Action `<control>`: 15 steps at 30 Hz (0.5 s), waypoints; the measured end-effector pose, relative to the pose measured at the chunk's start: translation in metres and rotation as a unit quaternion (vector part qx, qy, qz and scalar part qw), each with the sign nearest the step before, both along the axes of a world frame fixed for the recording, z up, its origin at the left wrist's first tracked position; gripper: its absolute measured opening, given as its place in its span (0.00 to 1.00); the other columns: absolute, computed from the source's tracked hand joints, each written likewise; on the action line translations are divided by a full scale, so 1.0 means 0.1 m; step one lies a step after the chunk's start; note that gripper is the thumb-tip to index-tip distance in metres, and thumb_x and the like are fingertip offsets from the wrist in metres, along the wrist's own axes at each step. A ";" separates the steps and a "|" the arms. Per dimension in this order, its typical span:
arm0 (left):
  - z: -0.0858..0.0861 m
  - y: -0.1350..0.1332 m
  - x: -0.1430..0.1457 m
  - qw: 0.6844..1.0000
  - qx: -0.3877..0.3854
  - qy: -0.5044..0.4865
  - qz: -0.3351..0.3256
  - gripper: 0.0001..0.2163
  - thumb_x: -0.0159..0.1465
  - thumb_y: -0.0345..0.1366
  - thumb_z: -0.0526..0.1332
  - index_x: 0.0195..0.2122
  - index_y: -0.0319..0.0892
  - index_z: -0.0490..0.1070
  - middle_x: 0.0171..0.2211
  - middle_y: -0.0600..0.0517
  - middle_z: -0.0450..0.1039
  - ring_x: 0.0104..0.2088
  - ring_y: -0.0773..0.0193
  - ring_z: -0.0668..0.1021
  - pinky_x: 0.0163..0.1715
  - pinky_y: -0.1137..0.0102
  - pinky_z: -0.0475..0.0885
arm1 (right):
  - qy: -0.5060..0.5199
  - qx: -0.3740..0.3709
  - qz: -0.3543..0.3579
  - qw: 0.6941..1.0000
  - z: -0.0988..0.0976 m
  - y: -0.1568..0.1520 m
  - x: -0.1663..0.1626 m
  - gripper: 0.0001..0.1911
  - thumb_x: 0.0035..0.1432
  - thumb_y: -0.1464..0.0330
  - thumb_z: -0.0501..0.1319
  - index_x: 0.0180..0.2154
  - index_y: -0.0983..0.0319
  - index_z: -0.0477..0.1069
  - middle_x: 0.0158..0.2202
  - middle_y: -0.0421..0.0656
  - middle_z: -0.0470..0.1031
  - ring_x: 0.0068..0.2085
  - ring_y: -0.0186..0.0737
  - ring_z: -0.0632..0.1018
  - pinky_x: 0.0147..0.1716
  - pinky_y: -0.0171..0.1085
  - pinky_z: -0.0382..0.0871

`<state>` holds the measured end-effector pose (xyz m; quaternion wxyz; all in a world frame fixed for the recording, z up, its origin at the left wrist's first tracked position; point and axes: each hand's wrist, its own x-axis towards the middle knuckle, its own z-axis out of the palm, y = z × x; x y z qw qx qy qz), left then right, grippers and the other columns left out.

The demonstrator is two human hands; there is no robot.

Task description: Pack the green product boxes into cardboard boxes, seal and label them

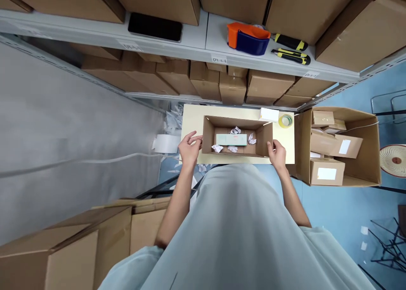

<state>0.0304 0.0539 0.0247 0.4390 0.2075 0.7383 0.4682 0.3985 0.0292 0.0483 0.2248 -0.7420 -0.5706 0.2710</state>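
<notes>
An open cardboard box [207, 133] stands on a small pale table [192, 116] in front of me. Inside it lies a pale green packet [231, 139] with several crumpled white paper balls [217, 148] around it. My left hand [189, 148] rests against the box's left flap, fingers curled on its edge. My right hand [277, 153] grips the right flap at the near corner.
A white card [269, 114] and a roll of tape [286, 120] lie at the table's far right. A large open carton [368, 154] of small boxes stands to the right. The shelf above holds a tape dispenser [247, 38], two utility knives [290, 49] and a black phone [155, 26]. More cartons sit at lower left.
</notes>
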 end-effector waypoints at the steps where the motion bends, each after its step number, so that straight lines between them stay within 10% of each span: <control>1: 0.01 0.00 -0.01 1.000 0.000 -0.010 0.001 0.26 0.54 0.32 0.66 0.56 0.37 0.80 0.40 0.46 0.88 0.31 0.66 0.84 0.31 0.74 0.79 | -0.004 0.004 -0.002 1.000 -0.01 -0.01 -0.01 0.19 0.73 0.51 0.55 0.32 0.53 0.57 0.27 0.38 0.67 0.29 0.41 0.67 0.35 0.40 0.63; 15: 0.03 -0.07 -0.16 0.996 -0.018 -0.092 0.012 0.28 0.54 0.30 0.71 0.58 0.40 0.79 0.36 0.52 0.87 0.35 0.66 0.87 0.35 0.74 0.83 | -0.054 -0.004 0.016 0.998 0.07 0.03 -0.16 0.21 0.74 0.46 0.53 0.33 0.53 0.59 0.30 0.40 0.72 0.31 0.43 0.71 0.35 0.41 0.64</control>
